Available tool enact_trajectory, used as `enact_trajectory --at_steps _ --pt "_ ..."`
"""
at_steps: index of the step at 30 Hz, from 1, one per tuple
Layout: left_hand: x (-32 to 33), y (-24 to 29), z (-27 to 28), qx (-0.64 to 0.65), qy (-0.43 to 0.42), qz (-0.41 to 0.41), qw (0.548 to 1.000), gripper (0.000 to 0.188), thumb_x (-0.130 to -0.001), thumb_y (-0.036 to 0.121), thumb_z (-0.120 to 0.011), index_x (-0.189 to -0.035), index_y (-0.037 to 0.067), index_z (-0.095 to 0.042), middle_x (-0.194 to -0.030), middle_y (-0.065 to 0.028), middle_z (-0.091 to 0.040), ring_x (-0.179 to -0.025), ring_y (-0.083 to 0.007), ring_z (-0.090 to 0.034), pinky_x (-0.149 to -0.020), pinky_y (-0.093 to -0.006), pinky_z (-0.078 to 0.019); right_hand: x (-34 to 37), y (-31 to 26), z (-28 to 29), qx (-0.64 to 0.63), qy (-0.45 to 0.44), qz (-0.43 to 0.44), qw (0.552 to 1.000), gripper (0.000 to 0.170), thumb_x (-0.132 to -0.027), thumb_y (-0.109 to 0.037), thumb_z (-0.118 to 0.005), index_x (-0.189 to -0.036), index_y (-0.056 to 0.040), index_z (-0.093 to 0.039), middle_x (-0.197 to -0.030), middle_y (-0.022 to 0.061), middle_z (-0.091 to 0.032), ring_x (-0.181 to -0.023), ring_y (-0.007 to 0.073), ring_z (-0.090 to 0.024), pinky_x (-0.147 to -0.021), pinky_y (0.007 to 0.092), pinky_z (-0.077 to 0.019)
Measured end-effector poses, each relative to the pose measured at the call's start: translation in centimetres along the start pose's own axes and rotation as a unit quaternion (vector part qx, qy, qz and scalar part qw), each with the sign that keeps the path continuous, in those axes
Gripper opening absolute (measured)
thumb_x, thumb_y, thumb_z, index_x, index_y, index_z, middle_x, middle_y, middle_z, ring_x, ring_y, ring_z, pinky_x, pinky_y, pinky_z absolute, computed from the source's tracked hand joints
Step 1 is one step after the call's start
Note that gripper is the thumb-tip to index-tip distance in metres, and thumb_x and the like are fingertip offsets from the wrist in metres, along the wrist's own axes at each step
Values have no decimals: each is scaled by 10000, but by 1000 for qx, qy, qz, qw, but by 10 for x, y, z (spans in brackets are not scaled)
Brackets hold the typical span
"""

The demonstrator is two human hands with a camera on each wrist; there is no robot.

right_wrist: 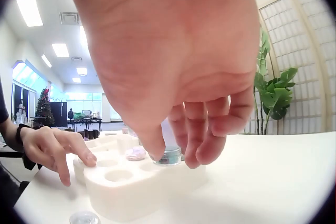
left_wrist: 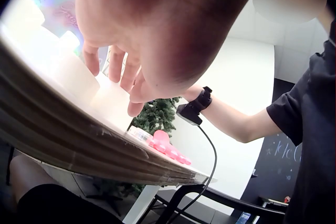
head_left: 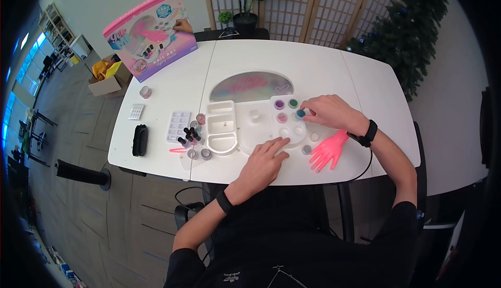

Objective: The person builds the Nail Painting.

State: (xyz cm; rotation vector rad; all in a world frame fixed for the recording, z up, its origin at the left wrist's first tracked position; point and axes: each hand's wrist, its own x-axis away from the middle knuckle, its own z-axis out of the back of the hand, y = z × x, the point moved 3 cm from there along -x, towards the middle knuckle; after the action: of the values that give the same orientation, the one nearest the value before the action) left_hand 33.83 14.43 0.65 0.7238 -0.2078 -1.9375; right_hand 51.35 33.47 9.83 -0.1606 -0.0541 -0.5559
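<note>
The right hand (head_left: 334,113) pinches a small round jar of teal glitter (head_left: 300,114) between thumb and fingers, at the right edge of the white holder (head_left: 267,131). In the right wrist view the teal jar (right_wrist: 169,156) is held just at the holder's top, beside a pink jar (right_wrist: 135,153) and bare round wells. Purple (head_left: 279,104), green (head_left: 293,103) and pink (head_left: 282,117) jars stand in the holder. The left hand (head_left: 263,162) lies palm down with loosely extended fingers, its fingertips on the holder's front edge near the bare wells.
A pink model hand (head_left: 329,151) and two small jars lie right of the holder. To the left are a white compartment tray (head_left: 222,126), black-capped bottles (head_left: 192,134), a small grid tray (head_left: 179,125) and a black case (head_left: 140,140). A pink box (head_left: 151,34) stands at the back left.
</note>
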Motion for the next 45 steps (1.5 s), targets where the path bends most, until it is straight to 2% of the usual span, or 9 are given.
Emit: enact_trajectory --at_steps 7,10,19,23,26,29,34,40,45 --pt "0 0 1 -1 3 -2 1000 260 -907 -4 -669 -1149 52 -745 -1540 -98 -588 -1428 -332 -547 -1096 -477 -492 -5 -5 -10 38 5 13 999 350 -1014 -364 -717 -1215 -80 -748 -973 127 -781 -894 368 -755 -775 476 -597" --pt "0 0 0 0 2 -2 1000 264 -909 -5 -666 -1152 52 -748 -1540 -98 -588 -1428 -330 -547 -1098 -475 -491 -5 -5 -11 29 34 34 998 317 -1019 -328 -710 -1206 -74 -744 -969 124 -777 -895 362 -754 -775 477 -596" --pt "0 0 0 -2 -2 -1 1000 266 -910 -3 -663 -1153 53 -753 -1540 -96 -590 -1433 -326 -544 -1102 -471 -487 -6 -11 -10 39 45 64 996 229 -999 -264 -726 -1123 -72 -721 -949 114 -763 -912 347 -750 -761 474 -591" --pt "-1 1 1 -4 2 -2 1000 257 -911 -4 -666 -1145 54 -755 -1533 -98 -595 -1422 -323 -553 -1092 -468 -494 -9 -12 -18 12 46 65 997 224 -999 -232 -720 -1157 -75 -729 -984 110 -750 -915 359 -740 -783 481 -586" --pt "-6 -2 3 13 -11 9 1000 255 -931 -1 -663 -1169 49 -741 -1525 -106 -597 -1376 -332 -574 -1065 -478 -507 -11 -2 -24 -36 38 47 998 227 -1005 -216 -713 -1188 -83 -735 -1027 105 -736 -907 370 -728 -791 488 -579" --pt "-26 -10 14 81 -11 58 995 300 -955 5 -655 -1251 25 -698 -1513 -122 -599 -1314 -343 -596 -1032 -492 -515 -7 -4 -23 -39 47 43 997 213 -1006 -210 -711 -1173 -80 -734 -1037 109 -732 -907 370 -726 -793 482 -578" --pt "-47 -16 10 -65 69 41 995 387 -976 12 -642 -1361 -14 -624 -1495 -140 -613 -1258 -346 -615 -1023 -502 -506 15 -22 -3 -29 125 17 992 184 -1005 -206 -707 -1103 -52 -729 -1014 112 -744 -902 354 -731 -795 468 -576" --pt "-53 -23 8 -65 52 50 995 407 -971 27 -659 -1375 1 -625 -1458 -134 -633 -1252 -335 -621 -1015 -486 -499 52 -12 -14 20 -25 -30 999 192 -996 -208 -700 -1084 -40 -731 -1043 118 -756 -912 346 -740 -810 464 -583" --pt "-60 -16 12 -54 36 43 997 405 -953 55 -698 -1355 42 -649 -1432 -144 -617 -1303 -352 -579 -1041 -494 -479 65 -6 -36 -23 10 -23 999 166 -978 -188 -686 -1041 -35 -707 -1018 127 -744 -938 356 -738 -795 479 -596"
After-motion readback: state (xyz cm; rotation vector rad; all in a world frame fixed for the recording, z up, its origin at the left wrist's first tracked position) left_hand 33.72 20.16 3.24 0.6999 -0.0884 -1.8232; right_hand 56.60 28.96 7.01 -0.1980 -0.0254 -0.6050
